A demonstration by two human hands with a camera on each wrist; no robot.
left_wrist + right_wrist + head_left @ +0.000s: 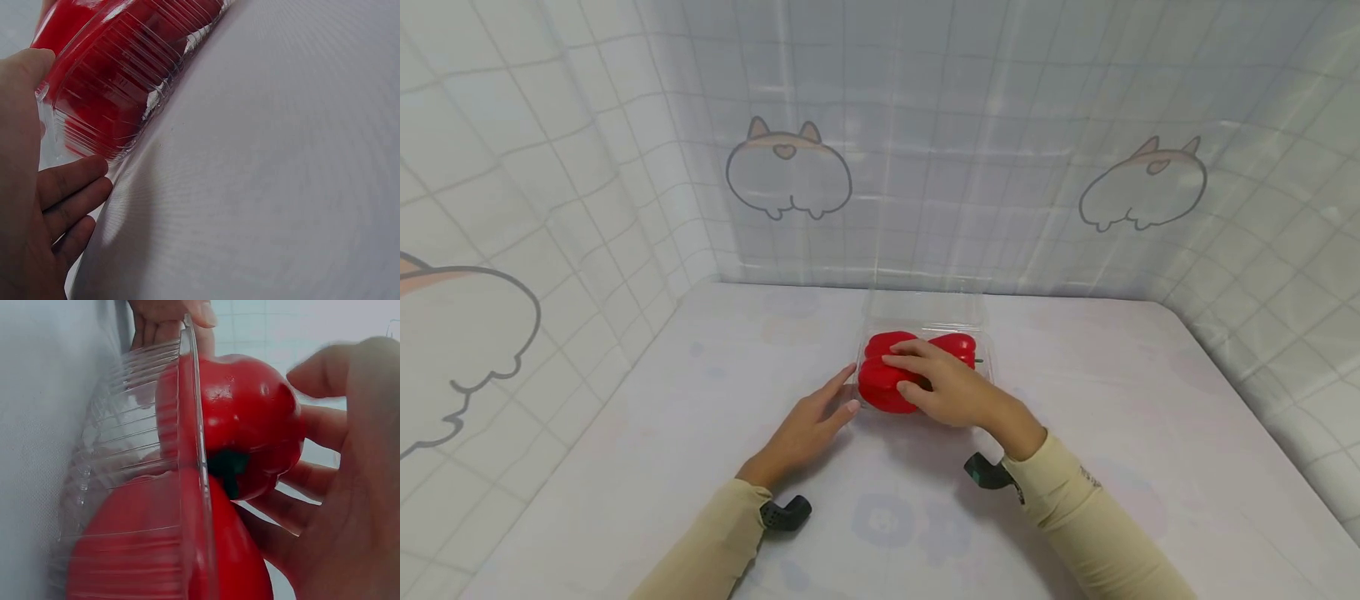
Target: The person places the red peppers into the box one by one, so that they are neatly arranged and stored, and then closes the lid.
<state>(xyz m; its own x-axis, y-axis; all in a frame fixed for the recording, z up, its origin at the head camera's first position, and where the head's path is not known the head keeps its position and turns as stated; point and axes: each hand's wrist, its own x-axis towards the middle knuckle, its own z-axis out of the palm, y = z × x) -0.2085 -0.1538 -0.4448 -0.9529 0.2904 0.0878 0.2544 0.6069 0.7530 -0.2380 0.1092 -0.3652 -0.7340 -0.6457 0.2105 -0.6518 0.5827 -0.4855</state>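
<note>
A clear plastic clamshell box [187, 394] with ribbed sides holds red bell peppers. My right hand [951, 387] reaches over it and grips the left bell pepper [883, 387] from above, thumb at the near side and fingers spread across the top. In the right wrist view this pepper [250, 412] shows a green stem and rises above the box rim. Another red bell pepper [156, 550] lies beside it. At the box's left end is my left hand [808, 429], its thumb [37, 62] up at the rim and its extended fingers [78, 181] by the lower corner.
Behind the peppers, the transparent lid [925, 308] is hinged open toward the back wall. A pale cloth with faint prints covers the table [715, 375]. Tiled-pattern curtains with cartoon drawings [788, 175] enclose the back and sides.
</note>
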